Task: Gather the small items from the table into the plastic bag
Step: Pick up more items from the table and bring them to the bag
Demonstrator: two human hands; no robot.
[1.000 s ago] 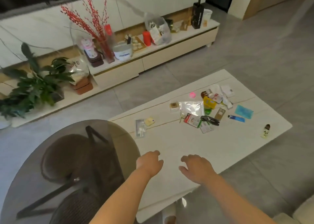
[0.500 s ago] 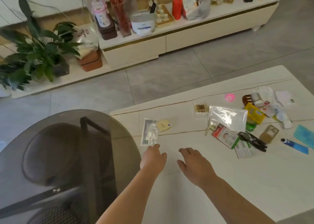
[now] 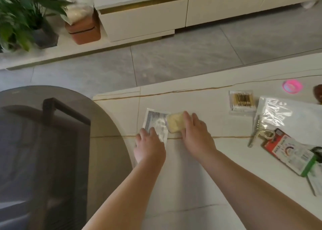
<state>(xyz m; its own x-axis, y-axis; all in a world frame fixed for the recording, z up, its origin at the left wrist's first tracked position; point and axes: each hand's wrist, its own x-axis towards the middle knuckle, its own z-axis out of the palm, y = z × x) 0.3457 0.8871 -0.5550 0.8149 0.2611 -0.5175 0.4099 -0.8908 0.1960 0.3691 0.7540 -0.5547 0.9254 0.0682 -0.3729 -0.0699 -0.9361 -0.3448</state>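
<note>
Left hand (image 3: 149, 147) presses flat printed white sachet (image 3: 156, 123); right hand (image 3: 196, 134), fingers straight, covers pale yellow square packet (image 3: 175, 121), likely to pick both off counter (image 3: 183, 186).

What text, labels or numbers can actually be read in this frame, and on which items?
None is legible.
White packet under the left hand: grey print, blurred.
Red and green card pack: print too small to read.
Cotton swab box: dark label strip, unreadable.
Yellow packet under the right hand: no print visible.
</note>
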